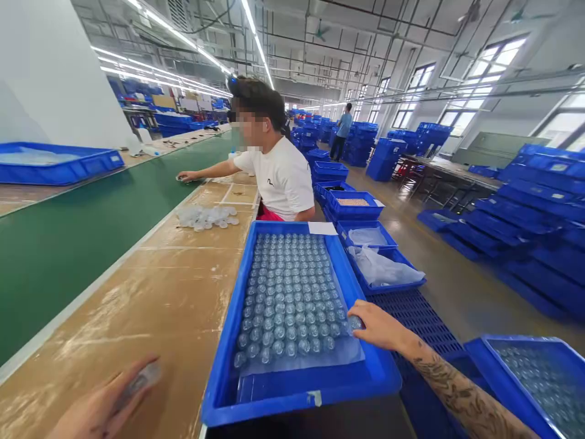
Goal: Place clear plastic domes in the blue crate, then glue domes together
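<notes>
My left hand (103, 402), somewhat blurred, is closed around a clear plastic piece (147, 374) above the brown tabletop (183, 317). At the right side of a blue tray (299, 390), my right hand (377, 324) pinches a clear round plastic piece (354, 324) between thumb and fingers. Rows of small clear round pieces (290, 292) fill most of that tray, lying on a thin translucent sheet (340, 353). Its front strip of blue floor shows. Further up the table lies a loose heap of whitish clear pieces (208, 216).
A green conveyor belt (91, 225) runs along the left. Beyond the tray sits a person in a white shirt (286, 177), one arm reaching over the belt. Blue crates (384, 268) stand on the right, with another filled tray (539, 378) low at the right edge.
</notes>
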Motion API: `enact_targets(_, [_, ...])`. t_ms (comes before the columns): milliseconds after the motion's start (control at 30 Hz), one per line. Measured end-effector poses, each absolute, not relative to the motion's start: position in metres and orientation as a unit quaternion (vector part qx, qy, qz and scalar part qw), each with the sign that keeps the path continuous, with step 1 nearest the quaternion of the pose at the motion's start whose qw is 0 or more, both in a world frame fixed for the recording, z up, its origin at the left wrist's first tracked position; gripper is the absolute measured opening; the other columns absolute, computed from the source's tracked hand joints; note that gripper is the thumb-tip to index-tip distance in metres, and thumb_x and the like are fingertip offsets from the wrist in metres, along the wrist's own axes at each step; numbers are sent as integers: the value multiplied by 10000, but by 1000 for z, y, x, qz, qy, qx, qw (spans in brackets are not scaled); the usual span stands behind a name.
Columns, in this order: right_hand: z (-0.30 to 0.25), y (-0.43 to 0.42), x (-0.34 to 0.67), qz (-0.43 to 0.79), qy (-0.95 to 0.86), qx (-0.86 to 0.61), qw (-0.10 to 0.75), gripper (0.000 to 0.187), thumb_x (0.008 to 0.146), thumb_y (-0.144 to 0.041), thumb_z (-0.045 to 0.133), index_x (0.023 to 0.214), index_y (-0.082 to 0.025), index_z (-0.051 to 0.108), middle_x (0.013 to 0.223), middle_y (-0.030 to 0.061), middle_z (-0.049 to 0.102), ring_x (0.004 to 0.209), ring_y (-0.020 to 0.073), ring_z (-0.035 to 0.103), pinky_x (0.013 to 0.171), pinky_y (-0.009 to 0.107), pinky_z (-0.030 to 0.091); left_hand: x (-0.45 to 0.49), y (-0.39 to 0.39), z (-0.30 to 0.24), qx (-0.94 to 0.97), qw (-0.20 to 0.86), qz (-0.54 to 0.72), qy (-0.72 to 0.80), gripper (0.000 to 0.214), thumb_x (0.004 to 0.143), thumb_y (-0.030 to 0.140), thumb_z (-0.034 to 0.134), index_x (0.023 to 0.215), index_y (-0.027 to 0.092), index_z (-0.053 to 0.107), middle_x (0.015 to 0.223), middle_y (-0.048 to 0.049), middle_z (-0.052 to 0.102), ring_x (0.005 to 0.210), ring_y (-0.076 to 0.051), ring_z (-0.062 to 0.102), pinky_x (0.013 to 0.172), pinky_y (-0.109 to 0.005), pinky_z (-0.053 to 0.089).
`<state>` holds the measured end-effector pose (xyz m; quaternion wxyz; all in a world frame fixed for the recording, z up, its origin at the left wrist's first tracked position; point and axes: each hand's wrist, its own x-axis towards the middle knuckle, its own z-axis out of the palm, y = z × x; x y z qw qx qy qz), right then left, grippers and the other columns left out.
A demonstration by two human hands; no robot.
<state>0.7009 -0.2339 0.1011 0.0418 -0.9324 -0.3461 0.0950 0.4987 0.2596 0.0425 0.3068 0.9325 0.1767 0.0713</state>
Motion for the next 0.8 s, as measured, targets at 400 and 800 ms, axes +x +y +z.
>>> enact_targets(400, [59,-233,678,153,-371,-913,-69,348,786,183,760,992,-44,594,1044,74,381,772,274,513,771,271,554,644,-42,67,892,333,-195,-236,341,875,143,583,1160,243,741,1164,-121,603,1018,-248,626,938,-362,481])
enact_targets(800, [62,-234,697,141,-447,-870,-153,291,1021,-44,1005,1043,-59,715,935,96,438,1078,365,324,1067,542,291,656,-72,19,929,145,-179,-291,277,866,68,575,1139,86,620,1186,-137,631,1092,-257,605,968,-363,517])
